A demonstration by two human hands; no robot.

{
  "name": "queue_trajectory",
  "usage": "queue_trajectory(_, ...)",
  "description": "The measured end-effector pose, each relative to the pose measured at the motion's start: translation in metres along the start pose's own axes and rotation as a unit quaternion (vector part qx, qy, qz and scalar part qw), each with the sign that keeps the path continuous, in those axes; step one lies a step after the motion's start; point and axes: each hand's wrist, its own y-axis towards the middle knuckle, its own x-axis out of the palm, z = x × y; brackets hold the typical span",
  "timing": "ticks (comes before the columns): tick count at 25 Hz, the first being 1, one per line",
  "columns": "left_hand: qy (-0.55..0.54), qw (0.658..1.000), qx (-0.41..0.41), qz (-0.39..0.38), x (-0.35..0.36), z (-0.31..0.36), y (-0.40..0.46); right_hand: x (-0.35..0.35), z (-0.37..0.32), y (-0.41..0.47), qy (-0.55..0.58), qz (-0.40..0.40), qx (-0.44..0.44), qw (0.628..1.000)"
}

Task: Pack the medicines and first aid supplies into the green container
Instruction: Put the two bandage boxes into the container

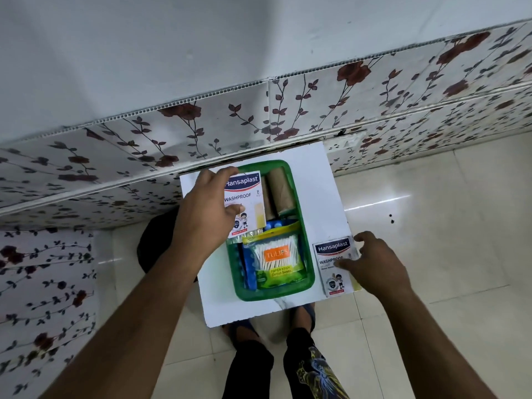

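Gripping a white box (244, 201) by its left edge, the left hand (204, 214) holds it over the upper left part of the green container (302, 223), thumb across the front and fingers behind. The box reads "Hansaplast" on a blue and red band, then "WASHPROOF" and an "8", with a cartoon child and a plaster strip printed lower down. The container sits at the centre of the frame on a white board (316, 168). In its upper half lie two brown rolls (280, 192) side by side; in its lower half lies a yellow-green packet (275, 260) with an orange "TULIP" label and the words "PAPER STICK Cotton Swabs", white swabs showing through its window. Blue blister strips (249, 272) stand along the packet's left side and peek out above it. To the right of the container, at the board's lower right edge, lies a second box (334, 264) with the same Hansaplast WASHPROOF print. The right hand (377, 263) rests on it loosely, fingers spread, thumb on its front and fingertips at its upper right corner, not clenched around it.
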Motion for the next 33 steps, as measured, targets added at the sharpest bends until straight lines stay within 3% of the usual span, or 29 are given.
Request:
queue_trajectory(5, 0.158, 0.984, 0.035, 0.069, 0.003, -0.011, -0.012, 0.012, 0.004, -0.003, -0.018, 0.044, 0.008, 0.999)
queue_trajectory(10, 0.225, 0.974, 0.018, -0.005, 0.01, -0.017, -0.014, 0.013, 0.006, -0.003, 0.012, 0.066, 0.029, 0.997)
queue_trajectory(15, 0.056, 0.997, 0.001, 0.055, 0.002, -0.017, -0.022, -0.01, -0.003, -0.016, 0.046, 0.118, 0.033, 0.991)
queue_trajectory(19, -0.086, 0.99, -0.054, 0.102, -0.003, -0.026, -0.042, -0.066, -0.044, -0.056, 0.279, 0.195, -0.066, 0.938)
queue_trajectory(21, -0.129, 0.982, -0.082, 0.109, 0.001, -0.036, -0.05, -0.068, -0.075, -0.07, 0.368, 0.123, -0.108, 0.915)
queue_trajectory(23, -0.161, 0.975, -0.109, 0.106, 0.009, -0.045, -0.059, -0.042, -0.103, -0.076, 0.335, 0.03, -0.124, 0.933)
queue_trajectory(25, -0.187, 0.968, -0.138, 0.096, 0.016, -0.053, -0.067, -0.008, -0.116, -0.072, 0.257, -0.015, -0.121, 0.959)
queue_trajectory(33, -0.218, 0.959, -0.165, 0.08, 0.027, -0.068, -0.079, 0.034, -0.128, -0.073, 0.047, 0.053, -0.146, 0.987)
